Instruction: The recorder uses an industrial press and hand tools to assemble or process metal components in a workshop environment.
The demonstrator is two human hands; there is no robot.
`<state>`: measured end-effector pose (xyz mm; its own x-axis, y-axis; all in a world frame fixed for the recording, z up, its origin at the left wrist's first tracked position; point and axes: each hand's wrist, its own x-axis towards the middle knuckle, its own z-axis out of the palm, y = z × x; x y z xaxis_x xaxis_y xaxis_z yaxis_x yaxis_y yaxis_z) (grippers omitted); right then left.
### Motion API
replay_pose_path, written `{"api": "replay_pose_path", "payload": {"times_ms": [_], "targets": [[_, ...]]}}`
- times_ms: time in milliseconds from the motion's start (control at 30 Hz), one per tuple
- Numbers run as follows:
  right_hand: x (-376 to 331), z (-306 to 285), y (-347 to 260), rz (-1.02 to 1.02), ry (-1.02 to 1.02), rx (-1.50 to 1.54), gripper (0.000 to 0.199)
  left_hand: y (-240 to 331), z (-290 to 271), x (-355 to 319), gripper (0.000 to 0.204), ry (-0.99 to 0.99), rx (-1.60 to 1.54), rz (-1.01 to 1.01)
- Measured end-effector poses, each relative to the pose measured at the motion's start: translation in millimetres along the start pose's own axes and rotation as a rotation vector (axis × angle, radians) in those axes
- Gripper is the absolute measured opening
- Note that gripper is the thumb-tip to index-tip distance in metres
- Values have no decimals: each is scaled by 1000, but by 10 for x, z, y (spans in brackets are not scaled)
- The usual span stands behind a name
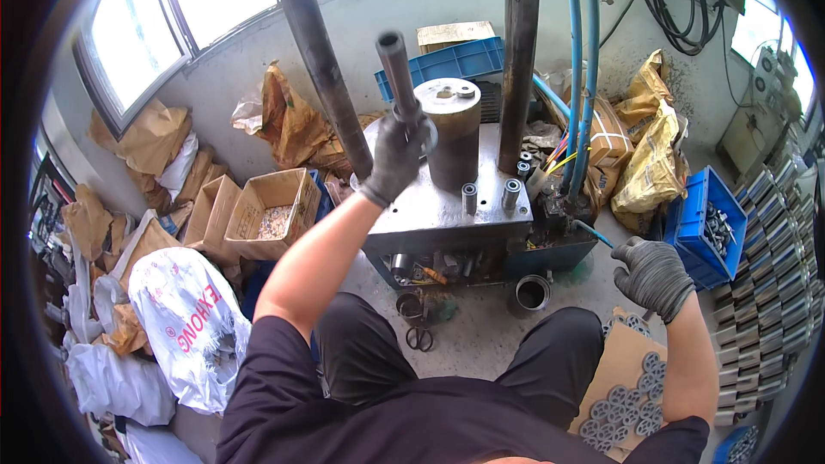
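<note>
My left hand (pixel 397 163), in a dark grey glove, is closed around a dark hollow metal tube (pixel 394 69) and holds it up over the steel press table (pixel 412 222). A pale ring-shaped edge shows by its fingers; whether it belongs to the tube, I cannot tell. Just right of this hand stands a thick steel cylinder (pixel 455 142) with a small round part on its top. My gloved right hand (pixel 655 277) is closed at the end of a thin blue lever (pixel 593 233), beside the press. Two short metal sleeves (pixel 469 198) stand near the table's front edge.
Two press columns (pixel 518 51) rise behind the table, with blue hoses (pixel 593 77) at right. Open cardboard boxes (pixel 273 213) and sacks (pixel 185 318) lie left. A blue crate (pixel 706 228), stacked metal tubes (pixel 765 275) and grey spoked wheels (pixel 623 412) on cardboard are right.
</note>
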<state>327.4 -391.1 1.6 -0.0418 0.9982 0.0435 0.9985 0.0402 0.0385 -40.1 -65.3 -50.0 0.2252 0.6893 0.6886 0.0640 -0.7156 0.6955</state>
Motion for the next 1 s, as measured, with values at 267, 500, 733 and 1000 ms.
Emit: {"api": "replay_pose_path", "payload": {"times_ms": [267, 500, 733, 1000], "targets": [[-5, -12, -18, 6, -11, 17, 31, -577, 154, 1391, 14, 59, 353, -260], [4, -25, -1, -20, -35, 0, 32, -526, 549, 1494, 16, 39, 312, -257], [34, -54, -8, -98, -214, -20, 34, -438, 592, 1460, 21, -71, 274, -239], [-94, 10, -129, -73, -274, -13, 34, -430, 538, 1470, 24, -100, 317, -320]]}}
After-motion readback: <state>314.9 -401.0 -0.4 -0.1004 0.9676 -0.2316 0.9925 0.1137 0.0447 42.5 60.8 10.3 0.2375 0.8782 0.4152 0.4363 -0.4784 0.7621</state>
